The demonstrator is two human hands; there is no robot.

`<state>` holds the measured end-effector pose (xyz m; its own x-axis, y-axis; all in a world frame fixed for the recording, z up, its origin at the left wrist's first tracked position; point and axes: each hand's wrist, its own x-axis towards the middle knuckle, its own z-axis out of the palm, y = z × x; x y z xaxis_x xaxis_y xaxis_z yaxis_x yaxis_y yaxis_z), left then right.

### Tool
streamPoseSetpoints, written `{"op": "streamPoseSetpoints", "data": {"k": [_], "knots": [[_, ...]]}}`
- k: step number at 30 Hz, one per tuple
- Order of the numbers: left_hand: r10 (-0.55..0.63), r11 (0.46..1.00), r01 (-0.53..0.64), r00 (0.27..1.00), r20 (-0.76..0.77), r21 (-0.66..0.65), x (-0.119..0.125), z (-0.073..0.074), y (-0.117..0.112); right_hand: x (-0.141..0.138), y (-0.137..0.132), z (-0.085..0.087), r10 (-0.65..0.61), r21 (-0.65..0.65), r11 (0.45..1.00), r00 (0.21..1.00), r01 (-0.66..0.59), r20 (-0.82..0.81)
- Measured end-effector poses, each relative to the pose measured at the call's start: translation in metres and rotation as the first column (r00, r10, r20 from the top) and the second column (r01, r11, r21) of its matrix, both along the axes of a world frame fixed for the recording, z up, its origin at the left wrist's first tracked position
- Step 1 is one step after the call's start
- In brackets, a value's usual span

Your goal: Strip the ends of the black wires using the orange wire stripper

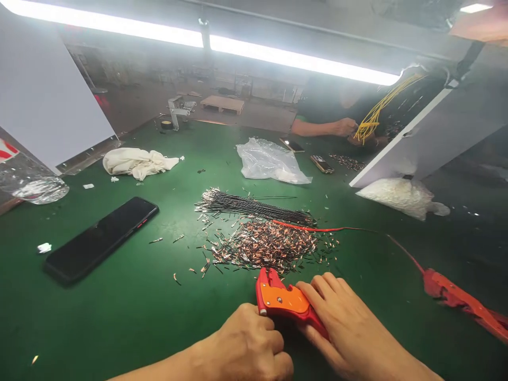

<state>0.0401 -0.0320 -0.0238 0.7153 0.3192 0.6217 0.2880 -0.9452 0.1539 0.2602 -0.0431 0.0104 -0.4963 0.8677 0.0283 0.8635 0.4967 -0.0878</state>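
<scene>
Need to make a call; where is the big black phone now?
In the head view, the big black phone lies left on the green table, nearer than the white cloth and left of the wire scraps.

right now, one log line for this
right hand: holds wire stripper | left hand: curled at its head, contents hidden | beyond: clippings pile, black wire bundle

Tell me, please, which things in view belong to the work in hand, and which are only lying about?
Seems to belong to the work:
red and orange wire stripper, in the right hand
bundle of black wires
pile of short wire pieces

Seems only lying about:
large black phone, left
off-white cloth
clear plastic bag, beyond the bundle
</scene>
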Motion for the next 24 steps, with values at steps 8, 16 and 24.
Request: {"op": "streamPoseSetpoints", "data": {"k": [8,16,24], "knots": [[-0.093,0.992,0.08,0.985,-0.144,-0.096,0.006,0.0,-0.016,0.005,-0.008,-0.006,-0.032,0.014,0.999,0.999,0.032,-0.011],[-0.17,0.968,0.107,0.946,-0.275,-0.229,0.004,0.005,-0.019,0.007,-0.013,-0.013,-0.03,0.092,0.995,1.0,0.03,0.003],[-0.222,0.945,0.086,0.878,-0.425,-0.317,0.004,0.028,-0.015,0.008,-0.012,-0.018,-0.001,0.133,0.991,1.0,0.001,-0.001]]}}
